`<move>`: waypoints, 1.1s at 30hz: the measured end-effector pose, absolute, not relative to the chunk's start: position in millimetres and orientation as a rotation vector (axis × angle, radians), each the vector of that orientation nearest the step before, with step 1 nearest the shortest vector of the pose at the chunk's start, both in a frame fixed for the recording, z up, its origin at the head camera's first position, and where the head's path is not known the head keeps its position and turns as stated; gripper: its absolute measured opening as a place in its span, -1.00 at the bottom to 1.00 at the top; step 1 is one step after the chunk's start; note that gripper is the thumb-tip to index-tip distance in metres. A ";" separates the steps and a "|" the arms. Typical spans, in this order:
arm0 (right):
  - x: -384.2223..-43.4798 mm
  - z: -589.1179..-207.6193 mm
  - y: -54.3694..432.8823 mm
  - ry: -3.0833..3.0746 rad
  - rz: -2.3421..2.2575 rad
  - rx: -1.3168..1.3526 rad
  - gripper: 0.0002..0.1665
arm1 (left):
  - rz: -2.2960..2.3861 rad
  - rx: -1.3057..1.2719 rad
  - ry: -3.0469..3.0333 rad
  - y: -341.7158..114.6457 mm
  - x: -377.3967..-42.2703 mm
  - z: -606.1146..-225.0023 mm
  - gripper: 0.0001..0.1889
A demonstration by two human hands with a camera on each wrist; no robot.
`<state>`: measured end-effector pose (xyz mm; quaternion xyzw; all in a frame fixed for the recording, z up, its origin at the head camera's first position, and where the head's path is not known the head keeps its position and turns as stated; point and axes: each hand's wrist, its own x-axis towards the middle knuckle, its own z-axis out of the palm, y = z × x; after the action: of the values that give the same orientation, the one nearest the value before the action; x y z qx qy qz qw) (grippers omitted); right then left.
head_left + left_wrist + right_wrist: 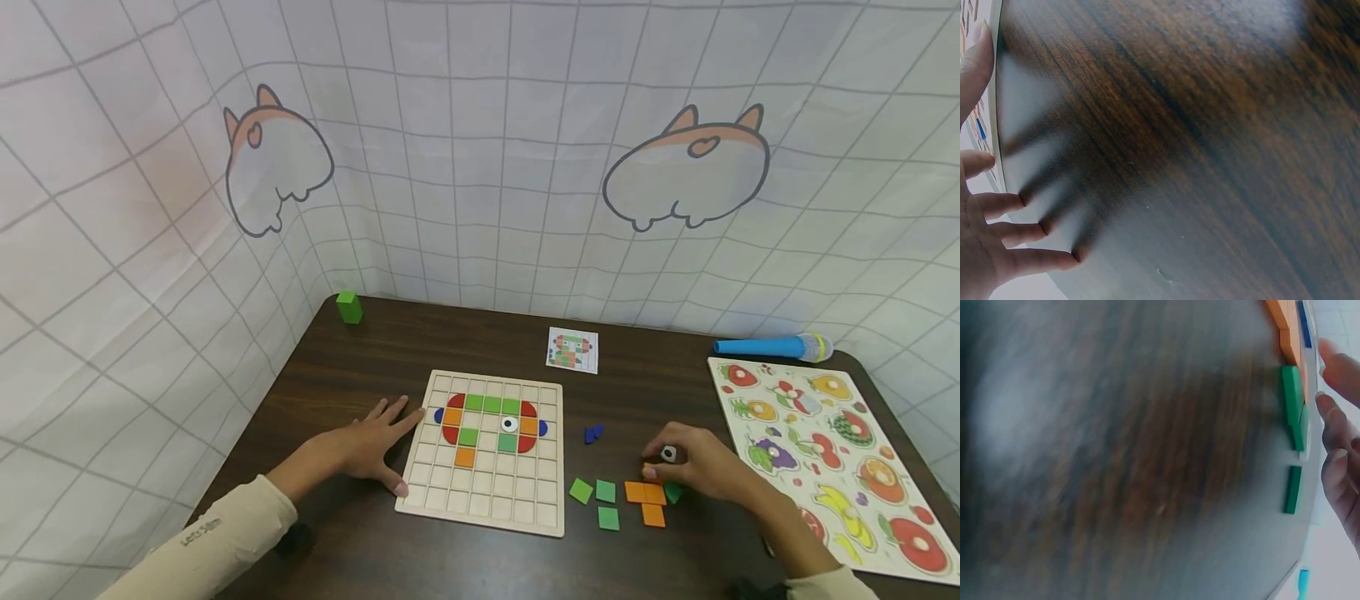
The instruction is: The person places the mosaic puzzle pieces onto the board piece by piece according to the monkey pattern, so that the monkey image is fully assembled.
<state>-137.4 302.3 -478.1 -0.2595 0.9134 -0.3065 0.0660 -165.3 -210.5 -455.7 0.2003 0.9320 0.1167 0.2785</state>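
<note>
A wooden grid board (517, 523) lies on the table, carrying red, orange, green and blue pieces and one round eye piece (510, 424). My left hand (372, 443) is spread at its left side, with the thumb on the near left corner and the other fingers near the left edge. Over the loose pieces at the right, my right hand (697, 460) has its thumb and forefinger apart. Another eye piece (668, 453) shows between them. Orange square tiles (654, 515) are right at the fingertips; a green piece (673, 493) is partly hidden under the hand.
Green square tiles (608, 518) and small blue pieces (593, 434) lie right of the board. Behind it is a pattern card (573, 350). A fruit puzzle board (787, 417) and a blue toy microphone (765, 347) are at the right, a green block (349, 307) at the far left.
</note>
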 end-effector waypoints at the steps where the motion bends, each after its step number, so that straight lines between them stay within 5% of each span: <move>1: -137.3 -478.8 304.0 2.757 -0.920 -0.777 -0.78 | 0.313 0.536 2.501 -210.3 -165.1 -455.5 0.27; 33: -144.6 -483.0 305.3 2.795 -0.774 -0.714 -0.64 | 0.293 0.540 2.494 -211.5 -167.0 -459.1 0.29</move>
<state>-144.6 305.3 -483.0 -0.2385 0.9330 -0.2584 0.0773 -167.0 -211.5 -459.1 0.2016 0.9314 0.1095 0.2825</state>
